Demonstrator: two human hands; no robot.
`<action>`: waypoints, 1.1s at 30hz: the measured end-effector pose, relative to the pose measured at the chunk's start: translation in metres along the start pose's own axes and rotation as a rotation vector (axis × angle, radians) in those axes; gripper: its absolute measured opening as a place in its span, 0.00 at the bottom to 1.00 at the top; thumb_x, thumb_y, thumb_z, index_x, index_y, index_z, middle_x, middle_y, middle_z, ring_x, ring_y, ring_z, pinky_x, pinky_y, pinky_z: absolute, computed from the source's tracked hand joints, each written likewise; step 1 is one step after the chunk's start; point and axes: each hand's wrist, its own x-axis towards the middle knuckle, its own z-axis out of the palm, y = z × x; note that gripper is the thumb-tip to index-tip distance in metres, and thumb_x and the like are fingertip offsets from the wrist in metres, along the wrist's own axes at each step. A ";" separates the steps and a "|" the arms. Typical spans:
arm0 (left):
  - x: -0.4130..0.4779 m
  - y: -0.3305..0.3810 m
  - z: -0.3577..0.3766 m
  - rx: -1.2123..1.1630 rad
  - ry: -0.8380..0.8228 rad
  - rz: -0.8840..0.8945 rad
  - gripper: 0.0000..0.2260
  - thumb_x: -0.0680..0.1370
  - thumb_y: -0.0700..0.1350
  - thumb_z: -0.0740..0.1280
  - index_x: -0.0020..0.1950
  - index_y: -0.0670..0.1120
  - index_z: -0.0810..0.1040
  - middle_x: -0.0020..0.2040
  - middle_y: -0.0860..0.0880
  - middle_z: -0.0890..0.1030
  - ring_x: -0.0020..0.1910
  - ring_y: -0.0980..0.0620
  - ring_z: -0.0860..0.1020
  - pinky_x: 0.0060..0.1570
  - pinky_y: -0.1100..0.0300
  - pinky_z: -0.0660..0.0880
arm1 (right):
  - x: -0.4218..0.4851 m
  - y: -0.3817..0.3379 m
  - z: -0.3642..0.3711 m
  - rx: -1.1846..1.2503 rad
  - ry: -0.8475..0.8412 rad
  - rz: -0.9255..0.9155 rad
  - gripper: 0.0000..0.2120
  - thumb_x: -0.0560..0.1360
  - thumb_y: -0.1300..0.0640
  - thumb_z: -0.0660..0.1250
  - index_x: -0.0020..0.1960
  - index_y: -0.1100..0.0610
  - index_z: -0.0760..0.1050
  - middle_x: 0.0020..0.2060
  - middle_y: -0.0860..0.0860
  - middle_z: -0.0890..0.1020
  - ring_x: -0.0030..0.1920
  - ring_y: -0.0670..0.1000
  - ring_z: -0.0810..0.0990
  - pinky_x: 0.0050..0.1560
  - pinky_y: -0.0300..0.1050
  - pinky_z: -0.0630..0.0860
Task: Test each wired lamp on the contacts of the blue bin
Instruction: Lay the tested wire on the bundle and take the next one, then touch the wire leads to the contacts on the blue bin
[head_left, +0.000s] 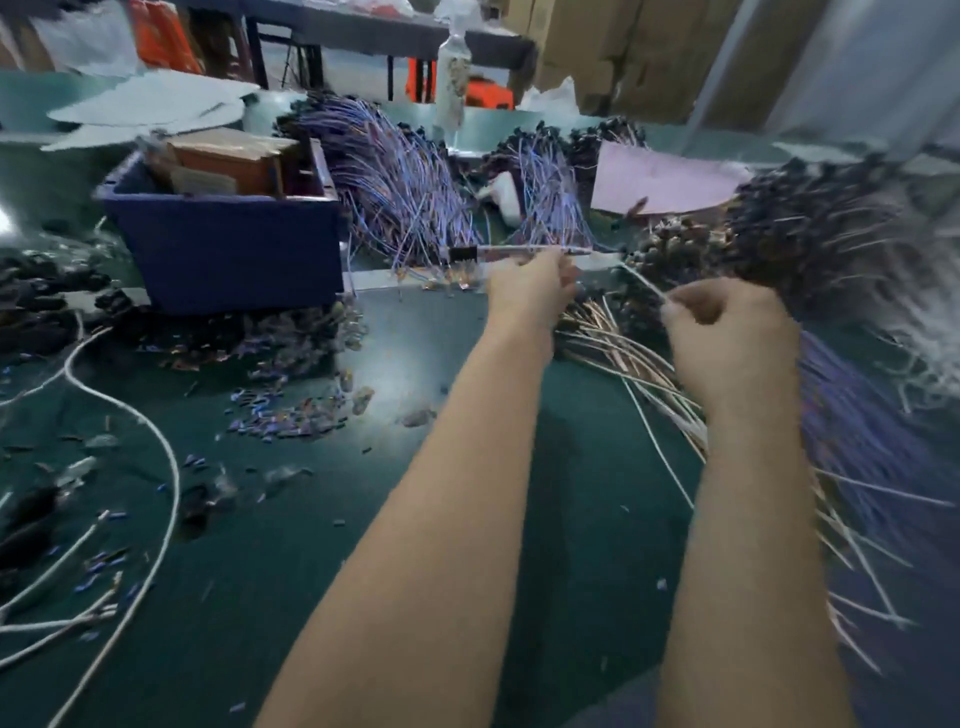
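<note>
The blue bin (228, 249) stands at the left of the green table, with a brown box inside it. My left hand (530, 291) reaches forward to the right of the bin and grips a thin wired lamp (519, 251) lying level, its black end pointing toward the bin. My right hand (727, 332) is curled and pinches a white wire (644, 283) that runs up to the left toward a dark lamp head. The picture is blurred, so the bin's contacts cannot be made out.
Heaps of dark lamps with purple and white wires (405, 187) lie behind the bin and fill the right side (831, 249). A pink sheet (660, 182) sits at the back. A white cable (156, 441) and small scraps litter the left of the table.
</note>
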 end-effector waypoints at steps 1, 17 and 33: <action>0.003 -0.017 0.007 0.029 -0.031 -0.087 0.09 0.80 0.35 0.58 0.40 0.40 0.70 0.35 0.47 0.72 0.34 0.55 0.72 0.33 0.67 0.71 | 0.001 0.015 0.007 -0.036 -0.027 0.075 0.10 0.77 0.60 0.63 0.55 0.55 0.80 0.48 0.54 0.83 0.48 0.54 0.79 0.47 0.42 0.70; 0.009 -0.054 -0.003 0.329 -0.072 -0.132 0.11 0.80 0.38 0.58 0.39 0.46 0.72 0.37 0.50 0.77 0.33 0.57 0.75 0.36 0.64 0.71 | -0.010 0.031 0.050 -0.133 0.038 0.223 0.15 0.75 0.60 0.60 0.59 0.52 0.77 0.59 0.57 0.76 0.61 0.61 0.70 0.58 0.52 0.67; -0.052 0.109 -0.209 0.131 0.788 0.564 0.07 0.78 0.39 0.59 0.42 0.49 0.71 0.45 0.48 0.77 0.45 0.48 0.76 0.52 0.52 0.75 | -0.133 -0.186 0.182 0.237 -0.861 -0.435 0.14 0.74 0.55 0.67 0.31 0.58 0.72 0.27 0.50 0.73 0.30 0.50 0.68 0.29 0.42 0.64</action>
